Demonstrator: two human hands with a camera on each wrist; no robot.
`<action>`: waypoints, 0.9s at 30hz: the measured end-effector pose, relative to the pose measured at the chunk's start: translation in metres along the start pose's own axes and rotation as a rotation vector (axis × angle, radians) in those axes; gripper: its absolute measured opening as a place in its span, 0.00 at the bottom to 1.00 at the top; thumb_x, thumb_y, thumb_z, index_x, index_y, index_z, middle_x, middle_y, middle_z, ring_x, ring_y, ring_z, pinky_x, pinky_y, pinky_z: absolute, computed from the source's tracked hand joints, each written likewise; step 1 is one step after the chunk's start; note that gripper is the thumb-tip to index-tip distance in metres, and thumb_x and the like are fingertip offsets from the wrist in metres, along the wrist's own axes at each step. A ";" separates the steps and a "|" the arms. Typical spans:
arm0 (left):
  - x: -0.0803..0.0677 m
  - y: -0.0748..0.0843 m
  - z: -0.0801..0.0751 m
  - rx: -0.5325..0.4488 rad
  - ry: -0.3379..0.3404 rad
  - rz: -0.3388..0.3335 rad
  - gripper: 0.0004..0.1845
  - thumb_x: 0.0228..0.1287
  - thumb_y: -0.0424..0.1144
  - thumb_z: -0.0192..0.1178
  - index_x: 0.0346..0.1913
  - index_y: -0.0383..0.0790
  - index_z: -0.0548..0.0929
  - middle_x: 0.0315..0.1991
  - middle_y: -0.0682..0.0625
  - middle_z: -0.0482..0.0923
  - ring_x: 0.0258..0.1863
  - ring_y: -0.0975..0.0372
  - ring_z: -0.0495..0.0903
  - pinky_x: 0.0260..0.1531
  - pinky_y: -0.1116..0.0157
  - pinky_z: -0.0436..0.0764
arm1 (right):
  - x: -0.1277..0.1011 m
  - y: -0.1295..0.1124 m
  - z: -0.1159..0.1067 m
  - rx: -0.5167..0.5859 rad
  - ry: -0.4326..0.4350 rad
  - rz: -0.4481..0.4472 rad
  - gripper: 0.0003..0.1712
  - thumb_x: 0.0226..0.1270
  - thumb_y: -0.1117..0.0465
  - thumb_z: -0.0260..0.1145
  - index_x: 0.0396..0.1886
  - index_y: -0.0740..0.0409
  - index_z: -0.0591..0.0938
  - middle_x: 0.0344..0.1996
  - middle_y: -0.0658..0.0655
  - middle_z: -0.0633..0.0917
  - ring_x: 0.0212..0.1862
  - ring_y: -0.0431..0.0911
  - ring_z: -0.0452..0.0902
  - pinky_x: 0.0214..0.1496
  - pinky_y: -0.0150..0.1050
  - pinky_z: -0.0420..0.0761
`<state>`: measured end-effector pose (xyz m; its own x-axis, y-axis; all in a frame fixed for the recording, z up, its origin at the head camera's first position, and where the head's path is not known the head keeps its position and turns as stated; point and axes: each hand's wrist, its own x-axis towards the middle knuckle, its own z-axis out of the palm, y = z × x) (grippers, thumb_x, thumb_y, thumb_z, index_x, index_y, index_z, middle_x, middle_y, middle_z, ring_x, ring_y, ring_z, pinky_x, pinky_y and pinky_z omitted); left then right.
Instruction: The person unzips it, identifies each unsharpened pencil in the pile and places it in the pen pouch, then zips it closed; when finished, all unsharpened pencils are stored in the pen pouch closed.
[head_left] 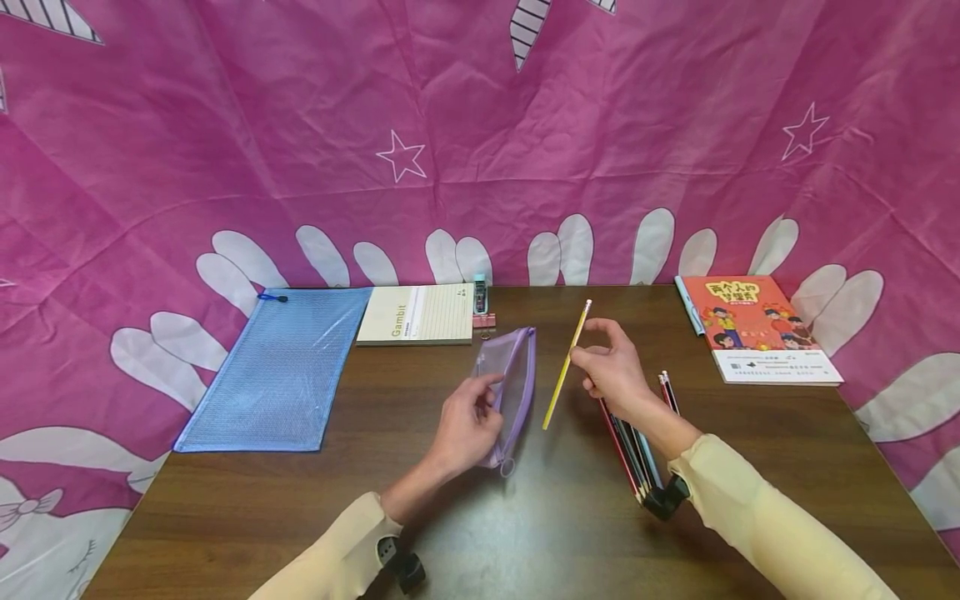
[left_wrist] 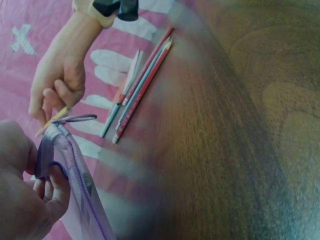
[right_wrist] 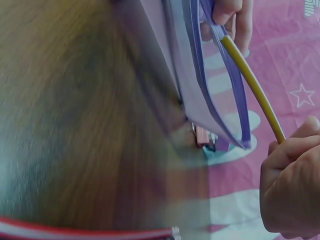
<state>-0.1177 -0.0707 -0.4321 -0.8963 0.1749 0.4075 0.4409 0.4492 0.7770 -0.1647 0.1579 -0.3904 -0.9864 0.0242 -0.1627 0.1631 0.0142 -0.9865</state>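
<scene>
Left hand (head_left: 467,421) pinches the rim of a purple mesh pencil pouch (head_left: 512,385) mid-table; right hand (head_left: 611,371) pinches a yellow pencil (head_left: 566,364) just beside it, tip low. Spare pencils (head_left: 633,446) lie under the right wrist.

Left wrist view: fingers (left_wrist: 47,192) curl round the pouch (left_wrist: 75,180) edge.

Right wrist view: pencil (right_wrist: 252,85) angled at the pouch (right_wrist: 200,85) opening; whether inside, cannot tell.
</scene>
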 end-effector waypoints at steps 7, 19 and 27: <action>0.000 0.000 0.001 0.002 0.001 -0.002 0.29 0.42 0.22 0.55 0.54 0.29 0.82 0.32 0.49 0.75 0.29 0.58 0.76 0.30 0.68 0.79 | 0.003 0.003 0.019 0.060 0.011 -0.008 0.32 0.60 0.73 0.62 0.64 0.57 0.64 0.27 0.55 0.81 0.13 0.38 0.67 0.15 0.29 0.65; 0.001 0.002 0.002 -0.013 -0.007 -0.023 0.29 0.43 0.21 0.56 0.55 0.29 0.82 0.32 0.47 0.75 0.29 0.60 0.76 0.30 0.68 0.79 | 0.001 0.014 0.048 0.064 0.024 -0.049 0.32 0.61 0.73 0.63 0.64 0.56 0.66 0.24 0.54 0.80 0.11 0.40 0.67 0.14 0.30 0.64; 0.001 0.002 0.001 -0.005 -0.004 -0.041 0.29 0.43 0.22 0.57 0.55 0.30 0.82 0.32 0.48 0.75 0.29 0.59 0.76 0.30 0.69 0.78 | -0.005 0.023 0.060 0.043 0.020 -0.045 0.33 0.58 0.73 0.63 0.63 0.55 0.67 0.23 0.54 0.80 0.11 0.41 0.66 0.13 0.31 0.63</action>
<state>-0.1179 -0.0685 -0.4301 -0.9137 0.1604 0.3735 0.4044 0.4513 0.7955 -0.1576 0.0978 -0.4137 -0.9921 0.0443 -0.1177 0.1166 -0.0276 -0.9928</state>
